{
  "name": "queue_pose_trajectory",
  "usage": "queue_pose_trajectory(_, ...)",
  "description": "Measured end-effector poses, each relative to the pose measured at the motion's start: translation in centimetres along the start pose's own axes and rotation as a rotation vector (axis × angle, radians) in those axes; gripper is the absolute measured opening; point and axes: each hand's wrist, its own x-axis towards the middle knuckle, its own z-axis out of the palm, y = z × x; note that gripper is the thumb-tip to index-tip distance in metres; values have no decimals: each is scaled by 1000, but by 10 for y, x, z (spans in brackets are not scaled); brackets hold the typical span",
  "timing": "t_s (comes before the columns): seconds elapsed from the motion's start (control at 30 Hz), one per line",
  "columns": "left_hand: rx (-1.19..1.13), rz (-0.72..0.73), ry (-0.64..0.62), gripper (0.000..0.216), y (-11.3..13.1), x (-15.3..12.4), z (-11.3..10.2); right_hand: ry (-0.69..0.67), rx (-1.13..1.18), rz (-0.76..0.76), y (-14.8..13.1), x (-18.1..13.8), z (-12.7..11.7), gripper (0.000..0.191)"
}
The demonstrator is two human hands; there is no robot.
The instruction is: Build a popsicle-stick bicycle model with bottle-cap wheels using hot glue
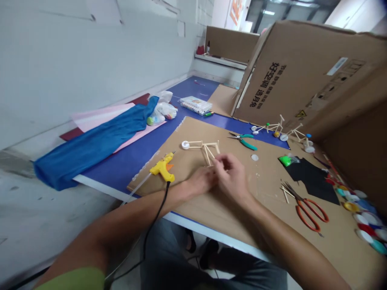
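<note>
Both hands meet at the near end of a small stick frame point(204, 150) that lies on a sheet of cardboard point(229, 209) covering the tabletop point(127, 161). The right hand point(231, 175) is curled, with its fingertips drawn together in a pinch on the lower sticks of the frame; its forearm runs in from the lower right. The left hand point(202, 181) lies just beside it, touching it, fingers bent and tucked partly under the right hand, so whether it grips a stick cannot be told; its forearm comes up from the lower left, resting low over the cardboard. The far end of the frame carries a white bottle cap point(185, 145). A yellow glue gun point(163, 168) lies to the left of the hands, its black cord hanging off the tabletop's edge. Green-handled pliers point(243, 139) lie beyond the frame, and orange-handled scissors point(306, 207) lie to the right, near loose sticks point(286, 193)
</note>
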Motion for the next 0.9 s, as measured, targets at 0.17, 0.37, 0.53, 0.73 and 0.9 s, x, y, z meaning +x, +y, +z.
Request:
queue_pose_trajectory(0.17, 55, 176, -19, 21, -9, -6, -7, -2, 78, 249, 69, -30, -28, 24)
queue_pose_trajectory(0.37, 83, 195, -30, 18, -6, -4, -9, -125, -129, 179, 63, -44, -18, 20)
queue_pose_trajectory(0.53, 75, 183, -39, 16, -6, -5, -9, -161, -228, 164, 57, -45, -12, 24)
queue_pose_trajectory(0.73, 57, 174, -43, 17, -6, -5, -7, -140, -251, 166, 60, -46, -7, 23)
queue_pose_trajectory(0.9, 97, 192, -29, 18, -5, -5, -9, -130, -252, 183, 58, -46, -6, 23)
